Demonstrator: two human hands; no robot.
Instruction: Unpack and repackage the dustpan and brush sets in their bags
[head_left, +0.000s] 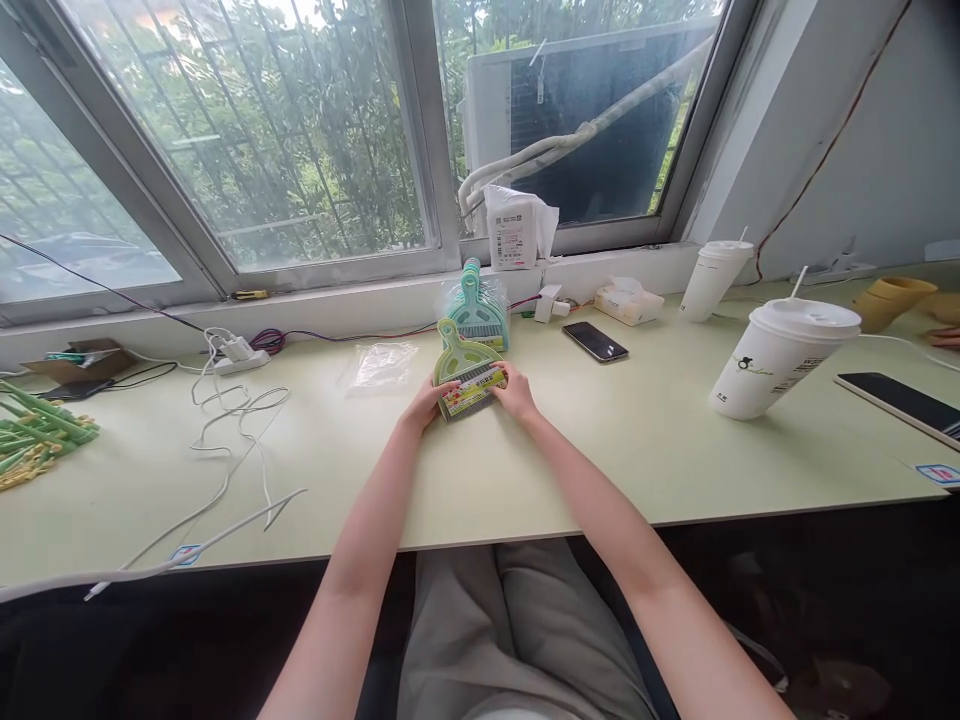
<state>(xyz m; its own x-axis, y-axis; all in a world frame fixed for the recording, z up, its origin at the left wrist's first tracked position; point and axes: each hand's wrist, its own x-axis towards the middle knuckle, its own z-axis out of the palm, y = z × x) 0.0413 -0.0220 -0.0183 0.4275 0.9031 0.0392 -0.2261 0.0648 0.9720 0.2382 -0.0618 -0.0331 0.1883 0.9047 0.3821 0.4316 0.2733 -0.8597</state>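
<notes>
Between my two hands is a small green dustpan and brush set [470,388], with a printed label across its front and dark bristles along its lower edge. My left hand [425,402] grips its left side, thumb on the label. On the opposite side my right hand [516,390] is closed round the edge, thumb also on the label. The set tilts on the table, its handle pointing away from me. Just behind it stands a stack of teal dustpan sets [480,307], partly in clear plastic. A crumpled clear plastic bag [381,366] lies to the left.
A black phone [595,341], a tissue pack [628,300] and two white cups, the nearer one [776,360] large, stand to the right. White cables [244,405] and green-yellow stalks [41,432] spread on the left. Another person's hand [946,337] shows at the far right edge.
</notes>
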